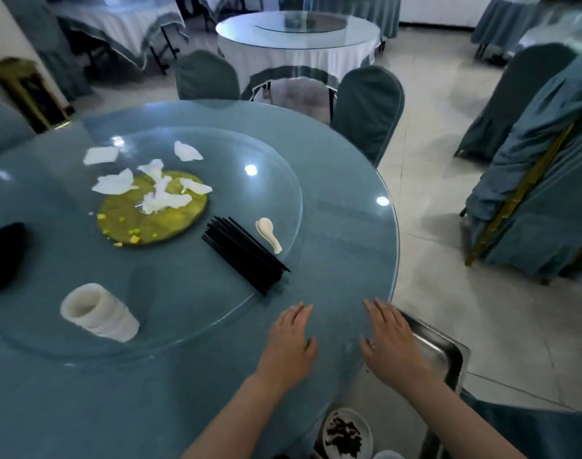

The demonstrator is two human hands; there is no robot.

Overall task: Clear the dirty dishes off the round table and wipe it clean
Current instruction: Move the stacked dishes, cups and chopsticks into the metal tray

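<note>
Near the round table's [349, 193] edge, left hand [291, 339] and right hand [390, 342] lie flat, seemingly touching it.

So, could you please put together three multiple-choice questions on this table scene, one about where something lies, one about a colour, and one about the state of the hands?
1. Where does the white spoon lie?
A. Inside the metal tray
B. On the glass turntable, just right of the black chopsticks
C. On the stack of white cups

2. What colour is the bundle of chopsticks?
A. Black
B. Red
C. White

3. How are the two hands?
A. Both grip a cloth
B. One lifts the cups
C. Both are open over the table, holding nothing

Answers:
1 B, the spoon sits on the turntable beside the chopsticks.
2 A, the sticks are plainly black.
3 C, the left hand and right hand show straight fingers and nothing in them.
</note>
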